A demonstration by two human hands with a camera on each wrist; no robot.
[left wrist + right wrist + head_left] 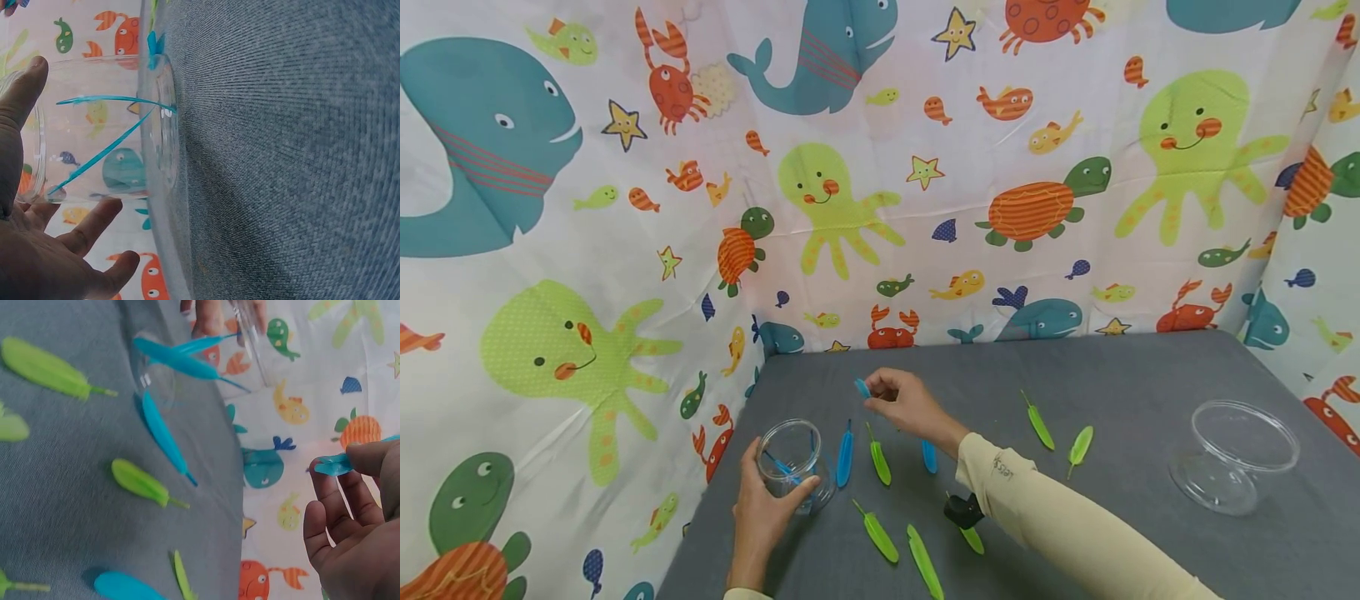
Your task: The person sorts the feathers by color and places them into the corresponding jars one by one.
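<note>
My left hand (pixel 758 510) grips a clear jar (pixel 790 421) at the table's left, thumb on one side and fingers on the other. Two blue feathers (pixel 105 153) lean inside the jar, as the left wrist view shows. Above the table's middle, my right hand (pixel 906 406) pinches another blue feather (pixel 333 465) between thumb and fingers, apart from the jar. On the table, one blue feather (pixel 845 458) lies just right of the jar, and another blue feather (pixel 929 457) is partly hidden by the right forearm.
Several green feathers are scattered over the grey table, among them a green feather (pixel 880 463) near the jar and a green feather (pixel 1080 447) farther right. A clear footed bowl (pixel 1243 460) stands at the right. A sea-animal curtain (pixel 880 250) borders the table.
</note>
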